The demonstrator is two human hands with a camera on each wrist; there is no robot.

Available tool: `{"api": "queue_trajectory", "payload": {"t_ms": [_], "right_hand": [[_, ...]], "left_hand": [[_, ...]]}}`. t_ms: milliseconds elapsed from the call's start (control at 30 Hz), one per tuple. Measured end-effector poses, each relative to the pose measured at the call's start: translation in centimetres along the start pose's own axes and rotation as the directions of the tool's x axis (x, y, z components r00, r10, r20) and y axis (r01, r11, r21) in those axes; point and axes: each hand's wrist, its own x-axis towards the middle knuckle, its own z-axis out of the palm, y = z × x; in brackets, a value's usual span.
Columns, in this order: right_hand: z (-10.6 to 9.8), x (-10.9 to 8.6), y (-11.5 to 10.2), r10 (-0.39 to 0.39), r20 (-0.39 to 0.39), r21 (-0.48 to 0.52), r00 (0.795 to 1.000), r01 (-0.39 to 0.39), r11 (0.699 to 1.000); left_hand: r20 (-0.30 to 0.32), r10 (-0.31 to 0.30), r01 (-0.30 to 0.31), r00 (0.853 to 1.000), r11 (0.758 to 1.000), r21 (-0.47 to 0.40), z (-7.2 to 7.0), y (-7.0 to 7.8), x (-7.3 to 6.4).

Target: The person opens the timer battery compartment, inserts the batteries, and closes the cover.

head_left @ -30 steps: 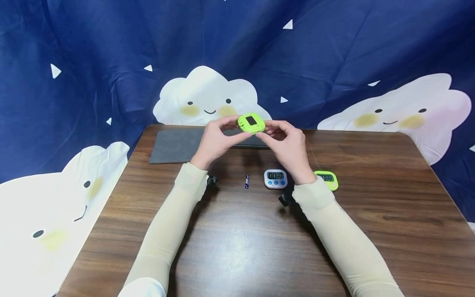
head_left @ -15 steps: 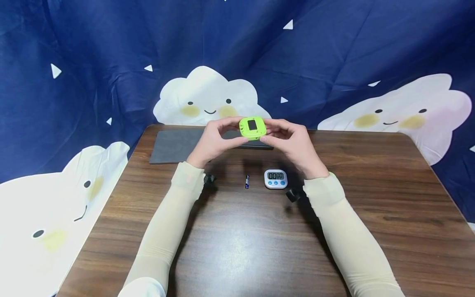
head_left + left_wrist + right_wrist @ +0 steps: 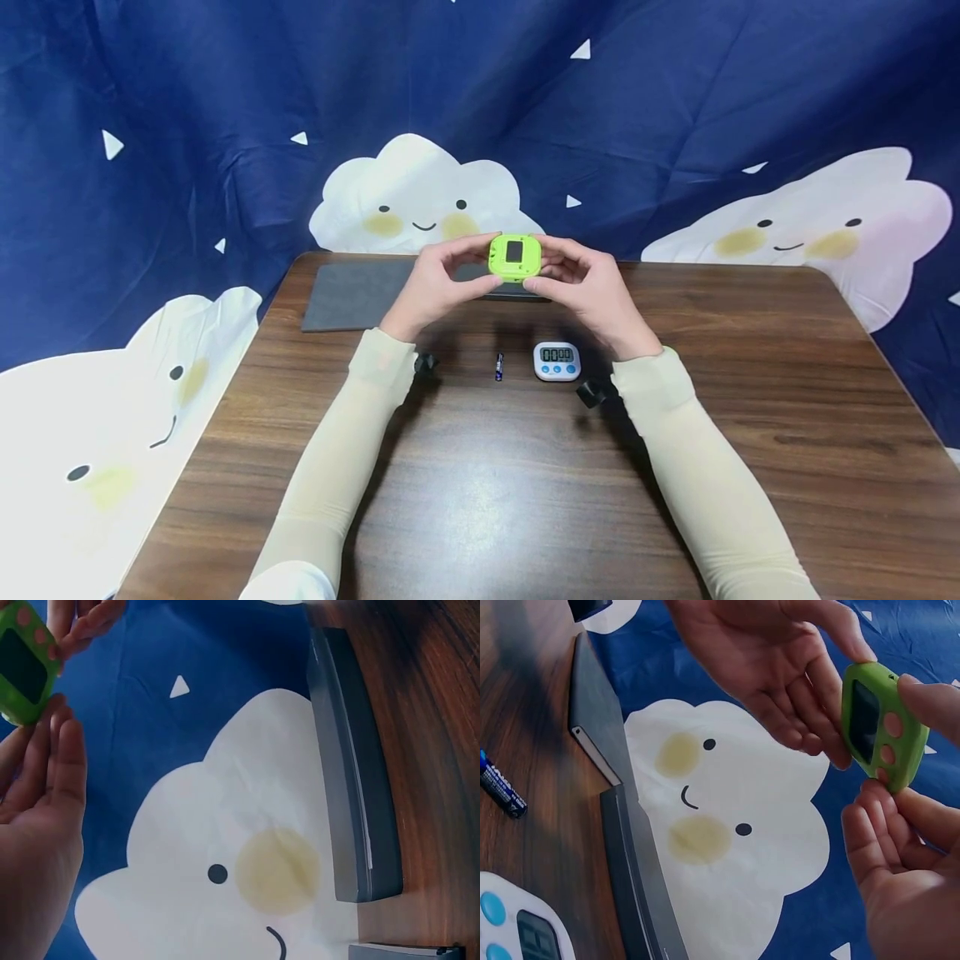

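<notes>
In the head view a lime-green digital timer [image 3: 514, 257] is held up above the far part of the table, its back with a dark rectangle toward the head camera. My left hand [image 3: 442, 282] pinches its left side between thumb and fingers. On the opposite side, my right hand [image 3: 592, 290] pinches it the same way. The right wrist view shows the timer's front [image 3: 883, 727], with a dark screen and pink buttons. Below the hands, a blue AAA-size battery [image 3: 499, 367] and a white timer with blue buttons [image 3: 557, 362] lie on the table.
A dark grey flat slab [image 3: 352, 296] lies at the table's back left, with another dark, box-like piece [image 3: 634, 877] beside it. Black wrist camera mounts [image 3: 591, 394] hang under the forearms. A blue curtain with clouds [image 3: 420, 200] stands behind the wooden table [image 3: 480, 500].
The green timer has tilted so its back faces the head camera more squarely, and has shifted slightly right. My right forearm has moved right, hiding the second green timer on the table.
</notes>
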Motion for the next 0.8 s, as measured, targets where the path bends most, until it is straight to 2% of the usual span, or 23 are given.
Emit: {"api": "queue_trajectory", "payload": {"t_ms": [167, 267, 467, 600, 800], "right_hand": [[-0.1, 0.0, -0.3, 0.054, 0.015, -0.042, 0.998, -0.054, 0.998], [-0.3, 0.0, -0.7, 0.120, -0.016, -0.062, 0.993, -0.121, 0.991], [-0.3, -0.2, -1.4, 0.203, -0.139, -0.122, 0.969, -0.220, 0.968], [-0.1, -0.3, -1.4, 0.225, -0.176, -0.152, 0.958, -0.253, 0.956], [0.1, -0.4, -1.4, 0.251, -0.215, -0.127, 0.944, -0.281, 0.951]], "left_hand": [[-0.026, -0.064, 0.065, 0.998, 0.997, 0.036, 0.4, -0.1, 0.1], [-0.034, -0.092, 0.094, 0.995, 0.994, 0.060, 0.7, -0.3, 0.2], [-0.038, -0.083, 0.088, 0.996, 0.986, 0.141, 1.8, -0.7, 0.2], [-0.040, -0.085, 0.091, 0.996, 0.979, 0.184, 2.4, -0.6, 0.0], [-0.020, -0.113, 0.115, 0.993, 0.974, 0.196, 2.6, -0.5, 0.1]]}}
